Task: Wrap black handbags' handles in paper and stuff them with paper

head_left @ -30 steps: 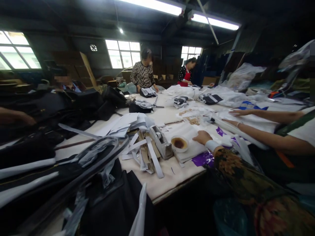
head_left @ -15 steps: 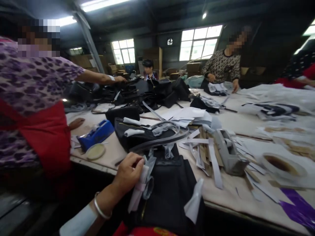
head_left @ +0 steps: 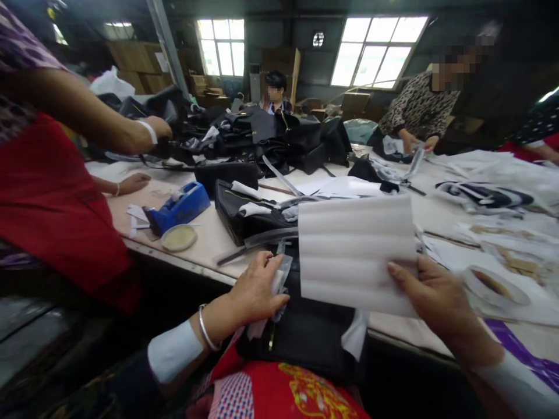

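Observation:
A black bag point(head_left: 308, 326) lies in front of me at the table's edge, with a gold zip at its lower left and white wrapping at its sides. My left hand point(head_left: 259, 288) is at its left side, thumb and fingers around a strip in white and clear wrapping point(head_left: 283, 273). What the wrapping covers is hidden. My right hand point(head_left: 430, 291) grips the lower right corner of a white sheet point(head_left: 356, 250), thumb on top. The sheet hangs over the bag's upper part and hides it. Just beyond lies another black bag point(head_left: 229, 209) with a gold zip and wrapped parts.
At left stand a blue tape dispenser point(head_left: 181, 206) and a round yellowish lid point(head_left: 179, 237). A tape roll point(head_left: 495, 288) and purple plastic point(head_left: 515, 343) lie at right. Black bags point(head_left: 301, 142) are heaped behind. Co-workers stand left and far right; a co-worker's hand point(head_left: 133, 183) rests near the dispenser.
My right hand has come into view holding the white sheet above the bag. My left hand has shifted slightly right. The left co-worker's arm has drawn back left.

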Demonstrator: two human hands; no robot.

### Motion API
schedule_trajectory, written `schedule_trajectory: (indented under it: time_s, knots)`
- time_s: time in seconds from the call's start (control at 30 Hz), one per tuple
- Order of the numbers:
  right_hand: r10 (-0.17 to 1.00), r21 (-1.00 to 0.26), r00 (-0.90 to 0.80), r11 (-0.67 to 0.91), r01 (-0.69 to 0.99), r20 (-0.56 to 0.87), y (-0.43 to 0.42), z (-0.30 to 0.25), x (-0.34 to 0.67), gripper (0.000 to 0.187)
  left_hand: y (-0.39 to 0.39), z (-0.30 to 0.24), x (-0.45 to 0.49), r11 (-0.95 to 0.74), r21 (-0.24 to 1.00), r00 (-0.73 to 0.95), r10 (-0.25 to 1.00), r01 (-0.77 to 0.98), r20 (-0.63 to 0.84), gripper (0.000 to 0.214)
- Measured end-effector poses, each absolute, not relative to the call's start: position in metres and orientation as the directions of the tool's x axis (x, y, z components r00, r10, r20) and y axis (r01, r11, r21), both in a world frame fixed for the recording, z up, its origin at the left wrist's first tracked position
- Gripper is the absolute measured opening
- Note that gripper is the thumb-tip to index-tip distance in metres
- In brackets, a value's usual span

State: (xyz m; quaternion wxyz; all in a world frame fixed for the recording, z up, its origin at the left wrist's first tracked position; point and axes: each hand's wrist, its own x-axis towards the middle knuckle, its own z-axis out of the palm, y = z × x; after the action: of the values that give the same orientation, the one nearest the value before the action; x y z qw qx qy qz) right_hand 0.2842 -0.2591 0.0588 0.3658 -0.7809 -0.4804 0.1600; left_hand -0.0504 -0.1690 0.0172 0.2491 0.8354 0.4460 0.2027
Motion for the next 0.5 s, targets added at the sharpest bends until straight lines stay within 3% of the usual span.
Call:
schedule_trajectory:
  time_s: [0.1, 0.17, 0.27, 0.33, 0.5]
  knots:
    - [0.827, -0.627, 0.515, -0.283, 0.726, 0.223, -0.234, 0.060, 0.280, 0.039, -0.178, 0.001, -0.060, -0.307, 0.724, 0.385, 0.921, 0.618, 0.062, 0.083]
    - [0.807, -0.608, 0.503, -0.239, 0.757, 0.309, -0.216, 0.067, 0.284, 0.037, -0.184, -0.005, -0.066, -0.154, 0.853, 0.309, 0.951, 0.499, -0.009, 0.085]
    - [0.912, -0.656, 0.311, -0.064, 0.752, 0.268, -0.190, 0.074, 0.286, 0.031, -0.194, -0.008, -0.075, 0.117, 0.973, 0.309, 0.935, 0.201, -0.176, 0.093]
    - [0.955, -0.671, 0.206, -0.010, 0.741, 0.214, -0.177, 0.077, 0.286, 0.027, -0.201, -0.008, -0.081, 0.180, 0.978, 0.297, 0.933, 0.102, -0.202, 0.094]
    - [0.981, -0.724, 0.177, -0.069, 0.686, 0.074, -0.162, 0.081, 0.294, 0.031, -0.214, -0.009, -0.086, 0.055, 0.935, 0.234, 0.961, 0.349, -0.144, 0.097]
